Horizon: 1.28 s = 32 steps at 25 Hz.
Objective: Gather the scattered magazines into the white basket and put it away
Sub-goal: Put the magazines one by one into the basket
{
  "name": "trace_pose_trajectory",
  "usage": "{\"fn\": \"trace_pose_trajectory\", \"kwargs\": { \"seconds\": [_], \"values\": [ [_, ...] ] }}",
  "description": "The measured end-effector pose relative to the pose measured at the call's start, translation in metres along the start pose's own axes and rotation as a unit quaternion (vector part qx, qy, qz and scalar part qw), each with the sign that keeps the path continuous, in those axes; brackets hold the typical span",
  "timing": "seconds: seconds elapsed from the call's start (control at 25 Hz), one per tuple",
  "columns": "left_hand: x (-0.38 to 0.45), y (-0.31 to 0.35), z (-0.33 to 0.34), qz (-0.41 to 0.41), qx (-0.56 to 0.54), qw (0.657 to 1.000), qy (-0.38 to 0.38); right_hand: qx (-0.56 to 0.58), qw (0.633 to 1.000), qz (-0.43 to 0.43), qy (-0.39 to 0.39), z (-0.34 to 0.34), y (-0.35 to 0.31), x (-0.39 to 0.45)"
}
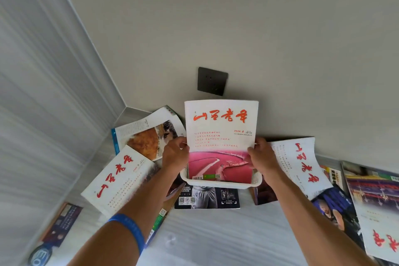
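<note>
Both hands grip one white magazine with red calligraphy and a pink cover photo [221,136], standing upright with its lower edge inside the white basket [222,184]. The left hand [175,153] pinches its left edge, the right hand [262,155] its right edge, fingers closed on the cover. The basket sits on the pale floor [216,237] against the wall, below a dark wall socket [212,81]. Around it lie other magazines: an open one [149,134] and a white one [117,179] to the left, a dark one [207,198] under the basket's near side, another white one [302,164] to the right. A blue wristband [129,228] circles the left forearm.
</note>
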<state>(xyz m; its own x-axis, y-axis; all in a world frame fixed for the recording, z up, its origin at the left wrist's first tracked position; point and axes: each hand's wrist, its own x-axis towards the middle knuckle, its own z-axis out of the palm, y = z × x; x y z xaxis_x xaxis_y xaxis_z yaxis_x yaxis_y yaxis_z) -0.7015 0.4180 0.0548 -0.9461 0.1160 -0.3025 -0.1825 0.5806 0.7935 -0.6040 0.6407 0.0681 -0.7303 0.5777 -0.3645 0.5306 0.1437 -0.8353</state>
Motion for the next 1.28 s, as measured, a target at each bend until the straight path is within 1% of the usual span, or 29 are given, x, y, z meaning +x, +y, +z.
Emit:
{"fn": "trace_pose_trajectory", "kwargs": {
  "seconds": [0.04, 0.08, 0.12, 0.16, 0.2, 0.24, 0.28, 0.32, 0.36, 0.4, 0.44, 0.52, 0.64, 0.68, 0.72, 0.8, 0.84, 0.88, 0.92, 0.96, 1.0, 1.04, 1.08, 1.12, 1.2, 1.24, 1.28],
  "values": [
    [-0.007, -0.004, -0.001, -0.022, -0.038, 0.999, 0.007, -0.026, 0.999, -0.002, 0.021, 0.001, 0.004, -0.004],
    [-0.019, -0.011, -0.006, -0.036, -0.081, 0.996, 0.03, -0.059, 0.997, -0.018, 0.045, 0.004, 0.01, -0.012],
    [-0.035, -0.022, -0.01, -0.043, -0.111, 0.991, 0.067, -0.087, 0.993, -0.05, 0.062, 0.008, 0.017, -0.023],
    [-0.053, -0.041, -0.015, -0.062, -0.124, 0.985, 0.107, -0.113, 0.988, -0.092, 0.058, 0.015, 0.024, -0.038],
    [-0.074, -0.066, -0.024, -0.108, -0.11, 0.979, 0.135, -0.139, 0.98, -0.137, 0.036, 0.024, 0.029, -0.054],
    [-0.094, -0.093, -0.033, -0.177, -0.082, 0.968, 0.156, -0.17, 0.969, -0.181, 0.014, 0.034, 0.034, -0.07],
    [-0.114, -0.118, -0.042, -0.261, -0.055, 0.95, 0.164, -0.209, 0.953, -0.221, 0.0, 0.043, 0.04, -0.084],
    [-0.129, -0.144, -0.047, -0.327, -0.055, 0.93, 0.16, -0.254, 0.933, -0.254, -0.002, 0.051, 0.047, -0.095],
    [-0.136, -0.162, -0.049, -0.373, -0.094, 0.908, 0.165, -0.292, 0.917, -0.273, -0.003, 0.058, 0.052, -0.105],
    [-0.137, -0.175, -0.049, -0.4, -0.141, 0.89, 0.169, -0.319, 0.906, -0.278, -0.008, 0.063, 0.055, -0.111],
    [-0.133, -0.178, -0.047, -0.42, -0.199, 0.867, 0.177, -0.339, 0.9, -0.274, -0.015, 0.065, 0.056, -0.114],
    [-0.118, -0.175, -0.043, -0.438, -0.279, 0.833, 0.192, -0.36, 0.895, -0.261, -0.031, 0.065, 0.06, -0.111],
    [-0.1, -0.165, -0.035, -0.46, -0.395, 0.781, 0.149, -0.367, 0.888, -0.263, -0.083, 0.055, 0.07, -0.11],
    [-0.092, -0.159, -0.034, -0.458, -0.411, 0.773, 0.155, -0.368, 0.885, -0.268, -0.098, 0.051, 0.073, -0.109],
    [-0.084, -0.156, -0.033, -0.453, -0.416, 0.772, 0.16, -0.371, 0.88, -0.276, -0.111, 0.048, 0.075, -0.108],
    [-0.069, -0.145, -0.029, -0.434, -0.419, 0.782, 0.155, -0.378, 0.872, -0.284, -0.13, 0.045, 0.079, -0.107],
    [-0.067, -0.139, -0.027, -0.426, -0.393, 0.8, 0.158, -0.377, 0.873, -0.281, -0.131, 0.045, 0.079, -0.106],
    [-0.067, -0.136, -0.022, -0.402, -0.303, 0.849, 0.16, -0.375, 0.876, -0.276, -0.129, 0.045, 0.079, -0.106],
    [-0.069, -0.137, -0.016, -0.345, -0.134, 0.917, 0.147, -0.373, 0.878, -0.272, -0.129, 0.046, 0.078, -0.106],
    [-0.074, -0.144, -0.008, -0.244, 0.065, 0.96, 0.12, -0.374, 0.878, -0.269, -0.13, 0.046, 0.079, -0.106],
    [-0.08, -0.15, -0.002, -0.123, 0.22, 0.965, 0.078, -0.374, 0.878, -0.268, -0.131, 0.047, 0.081, -0.106],
    [-0.085, -0.155, 0.003, -0.031, 0.312, 0.949, 0.025, -0.373, 0.879, -0.266, -0.133, 0.047, 0.082, -0.105],
    [-0.087, -0.159, 0.007, 0.009, 0.359, 0.933, -0.02, -0.372, 0.88, -0.264, -0.135, 0.047, 0.082, -0.103],
    [-0.086, -0.161, 0.008, 0.021, 0.394, 0.918, -0.046, -0.37, 0.881, -0.259, -0.138, 0.047, 0.083, -0.102],
    [-0.081, -0.159, 0.002, 0.039, 0.455, 0.888, -0.058, -0.367, 0.884, -0.251, -0.142, 0.048, 0.085, -0.101],
    [-0.083, -0.16, -0.002, 0.055, 0.469, 0.879, -0.069, -0.365, 0.886, -0.249, -0.14, 0.049, 0.086, -0.101],
    [-0.092, -0.163, -0.009, 0.068, 0.47, 0.876, -0.083, -0.364, 0.887, -0.248, -0.137, 0.049, 0.086, -0.102]
  ]
}}
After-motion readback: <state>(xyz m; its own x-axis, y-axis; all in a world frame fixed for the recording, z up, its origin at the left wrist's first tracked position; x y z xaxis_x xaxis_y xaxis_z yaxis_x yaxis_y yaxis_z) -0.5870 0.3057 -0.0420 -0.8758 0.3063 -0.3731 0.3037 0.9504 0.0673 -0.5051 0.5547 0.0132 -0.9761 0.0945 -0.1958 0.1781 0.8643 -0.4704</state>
